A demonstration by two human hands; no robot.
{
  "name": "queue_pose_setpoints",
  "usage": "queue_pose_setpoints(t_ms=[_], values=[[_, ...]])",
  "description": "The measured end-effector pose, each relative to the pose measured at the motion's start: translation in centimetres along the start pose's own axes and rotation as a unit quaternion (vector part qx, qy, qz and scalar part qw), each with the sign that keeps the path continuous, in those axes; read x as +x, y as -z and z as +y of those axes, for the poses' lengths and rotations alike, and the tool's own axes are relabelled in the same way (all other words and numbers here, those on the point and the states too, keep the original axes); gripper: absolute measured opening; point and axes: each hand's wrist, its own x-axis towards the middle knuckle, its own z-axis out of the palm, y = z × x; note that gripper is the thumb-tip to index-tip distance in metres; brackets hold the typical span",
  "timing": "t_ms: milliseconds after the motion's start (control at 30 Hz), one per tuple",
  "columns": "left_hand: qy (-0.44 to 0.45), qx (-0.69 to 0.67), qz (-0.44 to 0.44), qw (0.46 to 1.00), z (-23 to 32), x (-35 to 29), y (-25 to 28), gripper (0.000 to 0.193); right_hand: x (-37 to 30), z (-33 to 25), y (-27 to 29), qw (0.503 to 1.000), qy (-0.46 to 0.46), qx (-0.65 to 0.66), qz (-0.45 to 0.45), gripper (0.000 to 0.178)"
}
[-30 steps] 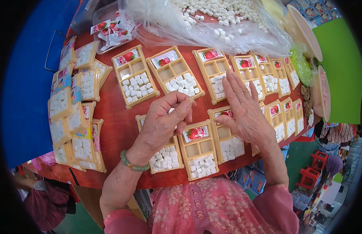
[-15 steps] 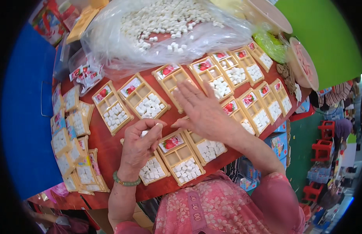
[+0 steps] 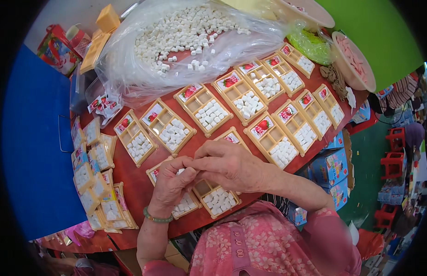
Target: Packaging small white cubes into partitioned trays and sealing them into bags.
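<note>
Left hand (image 3: 173,182): curled, thumb and fingers clamped on a white marshmallow (image 3: 180,171). Only a small part shows between them, so I cannot tell its long axis.

Right hand (image 3: 229,164): back upward, fingers together, tips meeting those of the left hand. Whether they grip anything, I cannot tell.

Item, middle tray (image 3: 203,188): near edge of the table (image 3: 130,188), partly beneath both hands. I read its long axis as crossing the table from far edge to near edge, marshmallow-filled end pointing to the near edge.

Item, left tray (image 3: 159,164): below the left hand, which hides its middle. Same bearing; packet with a strawberry picture (image 3: 154,174) at the far end, marshmallows at the near end.

Item, right tray (image 3: 242,139): mostly covered by the right hand; I see its packet end beyond the knuckles, toward the far edge.

Item, far row of trays (image 3: 205,97): beyond both hands, long axes likewise, packets toward the far edge, marshmallows toward the near edge.

Item, clear plastic bag (image 3: 124,76): spread along the far edge, loose marshmallows upon it.

Item, wrapped trays (image 3: 103,186): piled at the left edge, well apart from the left hand.
</note>
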Motion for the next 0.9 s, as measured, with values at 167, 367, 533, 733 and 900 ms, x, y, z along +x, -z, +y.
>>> queue_pose_setpoints(t_ms=[167, 367, 533, 733, 900], values=[[0.021, -0.017, -0.002, 1.000, 0.2, 0.3, 0.1, 0.025, -0.6, 1.9, 3.5, 0.987, 0.025, -0.154, 0.036, 0.025], [0.030, 0.014, 0.017, 0.999, 0.3, 0.4, 0.1, 0.026, -2.4, 5.8, 9.8, 0.966, -0.150, -0.195, 0.084, 0.016], [0.022, 0.020, 0.029, 0.999, 0.2, 0.5, 0.2, 0.027, -2.2, 6.5, 10.6, 0.958, -0.174, -0.204, 0.104, 0.017], [0.013, 0.041, 0.011, 0.999, 0.2, 0.6, 0.6, 0.028, -2.7, 6.0, 10.0, 0.957, -0.232, -0.139, 0.108, 0.017], [0.030, 0.027, -0.014, 0.999, -0.2, 0.2, -0.8, 0.037, -0.3, 1.4, 4.8, 0.985, 0.031, -0.166, 0.034, 0.022]])
